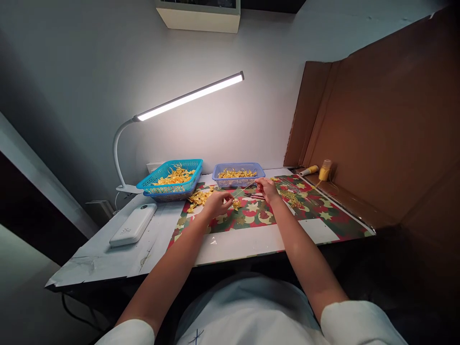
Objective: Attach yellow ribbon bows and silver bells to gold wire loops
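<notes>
Both hands are held over the patterned mat (pixel 251 218), fingers closed. A thin pale strand (pixel 243 189) runs between my left hand (pixel 218 203) and my right hand (pixel 267 188), pinched at each end. A small yellow-gold piece (pixel 236 204) is just right of my left fingertips; whether it hangs from the strand or rests on the mat cannot be told. Loose yellow pieces (pixel 198 199) lie left of my left hand. Below my right hand is a dark reddish tool (pixel 255 195), partly hidden by it. Thin gold strands (pixel 293 198) lie right of my right wrist.
Stacked baskets, the top one turquoise (pixel 197 168), hold yellow pieces at the back left. A purple basket (pixel 236 182) stands behind my hands. A white power bank (pixel 133 225), a lit lamp (pixel 192 96), small yellow bottles (pixel 324 171) and a cardboard wall (pixel 381 105) surround the work area.
</notes>
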Demonstrator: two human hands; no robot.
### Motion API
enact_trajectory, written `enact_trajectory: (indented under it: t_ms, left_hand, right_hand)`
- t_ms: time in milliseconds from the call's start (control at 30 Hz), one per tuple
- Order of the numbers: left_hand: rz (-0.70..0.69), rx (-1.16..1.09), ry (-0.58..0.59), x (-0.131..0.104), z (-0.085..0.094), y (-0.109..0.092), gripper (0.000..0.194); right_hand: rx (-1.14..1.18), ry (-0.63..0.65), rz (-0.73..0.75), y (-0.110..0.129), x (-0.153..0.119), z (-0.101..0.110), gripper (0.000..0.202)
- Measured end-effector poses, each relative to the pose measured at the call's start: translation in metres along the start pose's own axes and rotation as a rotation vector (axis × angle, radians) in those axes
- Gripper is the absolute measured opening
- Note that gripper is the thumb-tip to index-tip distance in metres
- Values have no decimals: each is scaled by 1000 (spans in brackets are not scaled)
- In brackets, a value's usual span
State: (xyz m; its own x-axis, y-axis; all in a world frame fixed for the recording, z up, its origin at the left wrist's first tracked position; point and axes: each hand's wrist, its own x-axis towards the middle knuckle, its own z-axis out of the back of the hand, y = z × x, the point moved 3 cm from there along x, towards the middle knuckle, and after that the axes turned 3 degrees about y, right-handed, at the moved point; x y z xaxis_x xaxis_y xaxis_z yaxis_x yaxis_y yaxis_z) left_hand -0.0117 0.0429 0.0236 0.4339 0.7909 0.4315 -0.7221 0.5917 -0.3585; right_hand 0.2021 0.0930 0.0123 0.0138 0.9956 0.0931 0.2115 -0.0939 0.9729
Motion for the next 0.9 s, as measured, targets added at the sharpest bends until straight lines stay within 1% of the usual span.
enact_trajectory:
  t_ms: [133, 200, 367, 433, 533, 667, 767, 900]
  left_hand:
    - [26, -53, 25, 0, -4, 1, 26]
    - [37, -63, 25, 0, -5, 1, 28]
    - [38, -29, 9, 0, -5, 2, 21]
    - [34, -4, 0, 0, -4, 2, 19]
    - [18, 34, -1, -1, -3, 0, 18]
    - [-18, 65, 16, -2, -3, -2, 18]
    - [-53, 59, 38, -2, -4, -4, 18]
    - [-100, 27, 57, -2, -5, -7, 19]
  right_hand:
    - [58, 25, 9, 4, -3, 0, 21]
    - [82, 22, -1, 4, -3, 1, 20]
    - [145, -17, -47, 0, -1, 3, 25]
    - [179, -35, -59, -1, -2, 3, 20]
    - [240, -31, -57, 0, -4, -1, 10]
    - [308, 31, -48, 3, -10, -11, 11]
    - [338, 57, -63, 3, -12, -14, 10]
    - [379, 11, -85, 2, -9, -10, 8]
